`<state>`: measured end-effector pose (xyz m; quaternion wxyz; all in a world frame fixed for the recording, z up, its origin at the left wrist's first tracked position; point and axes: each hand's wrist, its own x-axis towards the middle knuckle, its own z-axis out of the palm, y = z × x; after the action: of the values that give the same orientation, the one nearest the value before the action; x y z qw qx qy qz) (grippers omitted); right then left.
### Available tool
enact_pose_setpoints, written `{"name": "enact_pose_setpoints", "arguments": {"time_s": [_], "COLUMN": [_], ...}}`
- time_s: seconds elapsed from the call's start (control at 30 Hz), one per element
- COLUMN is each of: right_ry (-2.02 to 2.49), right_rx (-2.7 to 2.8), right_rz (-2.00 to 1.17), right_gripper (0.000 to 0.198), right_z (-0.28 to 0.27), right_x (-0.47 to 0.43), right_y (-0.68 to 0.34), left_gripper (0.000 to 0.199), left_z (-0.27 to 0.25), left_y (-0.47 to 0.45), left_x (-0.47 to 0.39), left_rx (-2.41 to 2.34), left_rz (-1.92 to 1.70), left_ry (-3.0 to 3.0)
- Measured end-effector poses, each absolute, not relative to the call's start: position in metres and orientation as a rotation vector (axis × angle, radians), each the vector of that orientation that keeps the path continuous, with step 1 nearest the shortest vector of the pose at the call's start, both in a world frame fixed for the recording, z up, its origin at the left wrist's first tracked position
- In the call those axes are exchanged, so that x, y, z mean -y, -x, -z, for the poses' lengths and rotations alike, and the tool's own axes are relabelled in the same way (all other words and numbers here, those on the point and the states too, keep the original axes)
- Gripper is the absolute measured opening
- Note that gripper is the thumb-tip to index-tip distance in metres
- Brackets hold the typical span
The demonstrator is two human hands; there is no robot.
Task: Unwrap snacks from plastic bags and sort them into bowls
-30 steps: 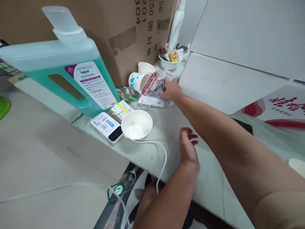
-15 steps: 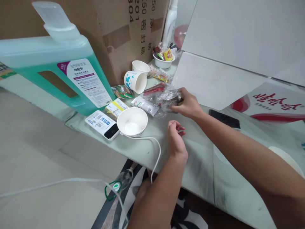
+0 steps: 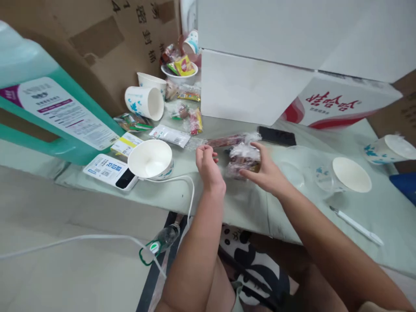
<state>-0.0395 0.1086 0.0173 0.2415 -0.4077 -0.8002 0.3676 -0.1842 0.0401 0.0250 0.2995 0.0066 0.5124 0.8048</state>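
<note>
My right hand (image 3: 268,173) grips the right side of a clear plastic-wrapped snack packet (image 3: 241,158), its thumb and fingers apart around the packet's edge. The packet has dark reddish contents that I cannot make out. My left hand (image 3: 208,167) is held just left of it with loosely curled fingers and nothing visible in them. Behind both hands lies a long reddish packet (image 3: 225,141) in clear wrap, partly hidden by my left fingertips. A white sachet (image 3: 170,135) lies to the left, and a paper bowl (image 3: 151,158) stands nearer the table edge.
Paper cups (image 3: 144,103), small snack packets (image 3: 195,121) and a filled white bowl (image 3: 179,79) are at the back left. A green liquid jug (image 3: 61,108) stands left. A black phone (image 3: 277,135), a tipped paper cup (image 3: 351,174) and a white-handled knife (image 3: 357,227) lie right.
My right hand has brought the wrapped packet nearer, away from the snack pile, beside my left hand. The view has swung right, showing the knife and more cups.
</note>
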Motion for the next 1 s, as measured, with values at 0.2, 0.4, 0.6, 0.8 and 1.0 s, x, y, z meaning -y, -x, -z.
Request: {"name": "enact_pose_setpoints", "arguments": {"time_s": [0.2, 0.4, 0.6, 0.8, 1.0], "right_ry": [1.134, 1.080, 1.081, 1.176, 1.229], "right_rx": [2.283, 2.223, 2.086, 1.965, 1.836], "right_rz": [-0.788, -0.824, -0.920, -1.067, -1.235], "right_gripper": [0.095, 0.060, 0.063, 0.043, 0.056], "right_z": [-0.010, -0.002, 0.012, 0.017, -0.003], "right_x": [-0.086, -0.055, -0.071, -0.079, -0.047], "right_y": [0.027, -0.014, 0.008, 0.014, -0.022], "left_gripper": [0.011, 0.030, 0.031, 0.026, 0.041], "left_z": [-0.024, -0.020, -0.016, -0.014, -0.013], "left_y": [0.173, 0.172, 0.180, 0.196, 0.197], "left_x": [-0.042, -0.038, -0.037, -0.035, -0.041], "left_rx": [-1.438, -1.522, -1.666, -1.905, -2.021], "left_rz": [-1.900, -1.654, -1.631, -1.897, -1.869], "left_ry": [-0.416, -0.694, -0.728, -0.547, -0.589]}}
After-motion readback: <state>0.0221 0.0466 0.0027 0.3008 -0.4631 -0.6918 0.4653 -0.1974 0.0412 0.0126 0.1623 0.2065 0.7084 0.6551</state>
